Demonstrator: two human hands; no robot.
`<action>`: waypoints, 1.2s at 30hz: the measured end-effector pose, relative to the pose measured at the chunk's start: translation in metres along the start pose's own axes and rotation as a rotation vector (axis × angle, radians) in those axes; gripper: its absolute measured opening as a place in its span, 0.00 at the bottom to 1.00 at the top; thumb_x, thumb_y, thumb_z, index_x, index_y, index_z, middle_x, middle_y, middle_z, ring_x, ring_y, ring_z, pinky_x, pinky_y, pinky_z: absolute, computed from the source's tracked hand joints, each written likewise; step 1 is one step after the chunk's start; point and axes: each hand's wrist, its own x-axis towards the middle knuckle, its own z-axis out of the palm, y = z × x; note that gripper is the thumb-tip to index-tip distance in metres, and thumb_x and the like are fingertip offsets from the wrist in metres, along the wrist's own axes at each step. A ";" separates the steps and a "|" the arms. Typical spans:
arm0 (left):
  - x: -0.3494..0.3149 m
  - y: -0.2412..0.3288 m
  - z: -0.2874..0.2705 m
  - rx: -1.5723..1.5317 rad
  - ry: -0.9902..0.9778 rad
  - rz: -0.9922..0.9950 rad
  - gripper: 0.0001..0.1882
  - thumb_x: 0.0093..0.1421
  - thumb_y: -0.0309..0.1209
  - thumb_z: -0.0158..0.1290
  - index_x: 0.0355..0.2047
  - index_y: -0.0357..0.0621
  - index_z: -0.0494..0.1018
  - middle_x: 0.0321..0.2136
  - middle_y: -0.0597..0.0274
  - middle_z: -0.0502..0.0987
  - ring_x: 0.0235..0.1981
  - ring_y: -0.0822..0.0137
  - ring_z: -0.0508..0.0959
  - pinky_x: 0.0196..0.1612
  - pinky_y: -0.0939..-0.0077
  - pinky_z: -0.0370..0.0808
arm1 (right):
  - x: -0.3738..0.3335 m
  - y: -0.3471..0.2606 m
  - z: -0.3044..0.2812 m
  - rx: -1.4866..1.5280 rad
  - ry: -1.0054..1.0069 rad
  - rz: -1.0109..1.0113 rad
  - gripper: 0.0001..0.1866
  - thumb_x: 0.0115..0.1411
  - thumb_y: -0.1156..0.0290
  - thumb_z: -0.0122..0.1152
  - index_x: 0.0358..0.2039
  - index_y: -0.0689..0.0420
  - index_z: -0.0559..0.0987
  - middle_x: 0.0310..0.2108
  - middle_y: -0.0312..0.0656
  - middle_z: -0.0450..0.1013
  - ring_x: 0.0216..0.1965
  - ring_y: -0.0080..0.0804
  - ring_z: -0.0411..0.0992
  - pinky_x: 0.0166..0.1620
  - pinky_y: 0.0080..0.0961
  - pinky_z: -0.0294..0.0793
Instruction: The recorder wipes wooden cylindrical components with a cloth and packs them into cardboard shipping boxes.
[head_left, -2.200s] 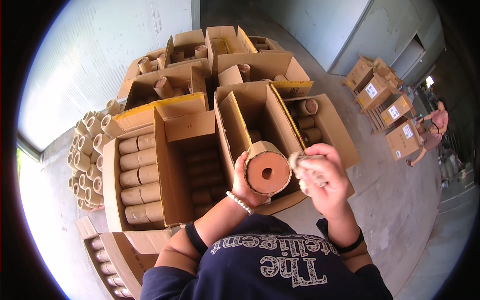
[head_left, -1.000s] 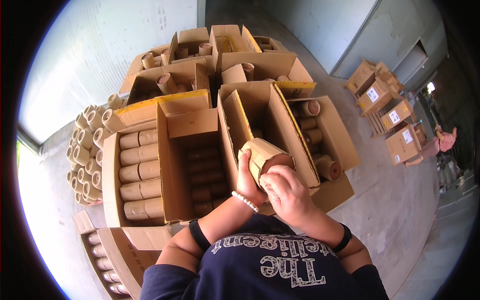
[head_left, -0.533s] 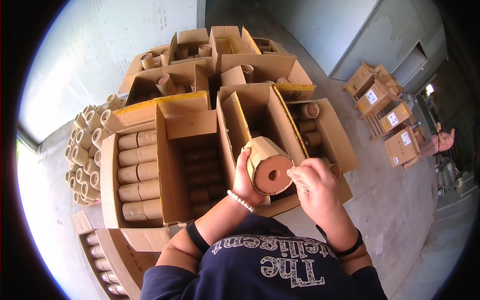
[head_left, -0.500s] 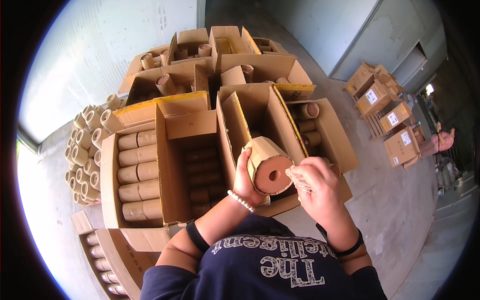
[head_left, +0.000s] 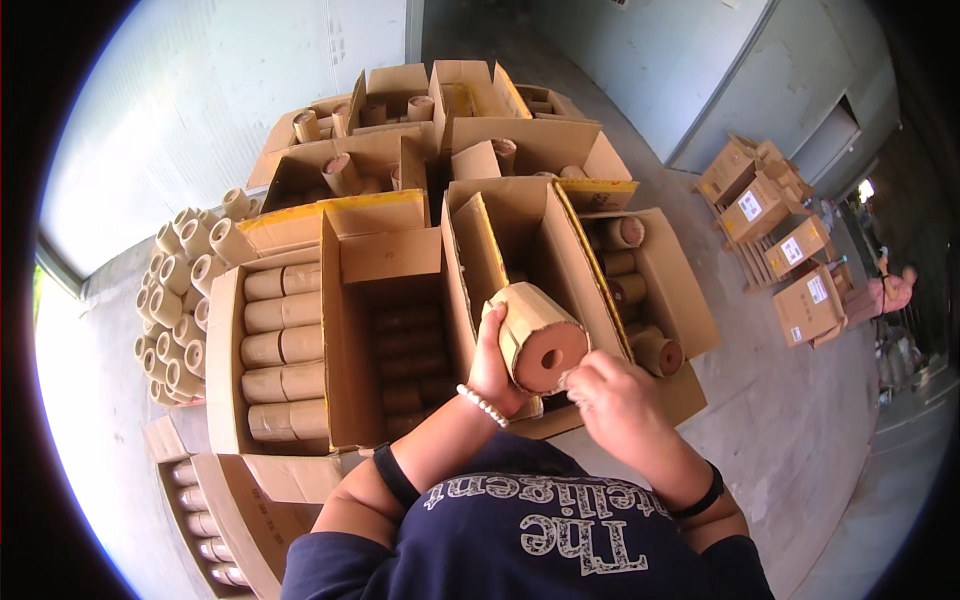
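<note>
My left hand (head_left: 490,362) is wrapped around the left side of a thick brown paper-wrapped cylinder (head_left: 528,318). The cylinder is tilted, so its flat reddish-brown end with a round hole in the middle shows towards me. At the lower right of that end, my right hand (head_left: 622,402) is closed in a pinch against the wrapper's rim. Its fingers mostly hide a pale crumpled strip, and I cannot tell whether it is paper or cord. Beneath the cylinder stands an open divided carton (head_left: 545,225).
On the left, an open carton (head_left: 228,350) holds rows of wrapped cylinders (head_left: 285,315). Beyond it are stacked pale hollow tubes (head_left: 175,270). More open cartons (head_left: 620,140) stand behind. At right, a pallet (head_left: 757,262) bears boxes (head_left: 750,210), with a person (head_left: 880,295) beside them.
My right hand has moved down and slightly left along the cylinder's rim, and the pale strip is now mostly hidden. My left hand keeps its grip. The whole view has shifted slightly.
</note>
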 end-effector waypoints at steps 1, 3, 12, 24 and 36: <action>0.001 0.000 -0.001 0.000 0.001 0.002 0.32 0.55 0.57 0.37 0.49 0.45 0.65 0.44 0.52 0.72 0.45 0.55 0.72 0.48 0.59 0.69 | 0.004 -0.001 -0.004 0.001 0.000 -0.002 0.09 0.44 0.80 0.60 0.28 0.57 0.74 0.27 0.40 0.67 0.27 0.39 0.70 0.30 0.29 0.71; 0.004 -0.001 -0.001 -0.042 -0.009 -0.062 0.32 0.55 0.58 0.37 0.49 0.47 0.65 0.43 0.53 0.72 0.45 0.56 0.72 0.49 0.58 0.69 | 0.012 -0.002 -0.012 0.033 0.256 0.024 0.09 0.44 0.79 0.58 0.29 0.57 0.74 0.27 0.41 0.66 0.28 0.38 0.69 0.31 0.31 0.70; 0.006 -0.011 -0.007 -0.131 -0.171 -0.094 0.29 0.57 0.55 0.38 0.45 0.44 0.69 0.39 0.52 0.74 0.42 0.56 0.73 0.50 0.62 0.68 | 0.024 -0.010 0.025 0.107 0.266 -0.134 0.09 0.49 0.76 0.57 0.33 0.60 0.73 0.32 0.44 0.68 0.32 0.39 0.70 0.37 0.31 0.72; 0.002 0.010 0.007 0.002 -0.073 0.065 0.33 0.53 0.58 0.40 0.49 0.47 0.65 0.44 0.52 0.71 0.45 0.54 0.71 0.48 0.57 0.68 | 0.007 0.008 0.003 0.016 0.194 -0.053 0.09 0.45 0.77 0.57 0.30 0.57 0.73 0.29 0.39 0.66 0.30 0.36 0.68 0.33 0.30 0.68; 0.002 -0.004 0.008 -0.010 -0.067 0.067 0.29 0.55 0.56 0.39 0.48 0.48 0.66 0.42 0.56 0.73 0.44 0.58 0.72 0.47 0.61 0.70 | 0.022 0.008 0.013 0.095 0.480 -0.141 0.11 0.46 0.77 0.59 0.33 0.57 0.74 0.30 0.40 0.67 0.29 0.37 0.69 0.30 0.31 0.70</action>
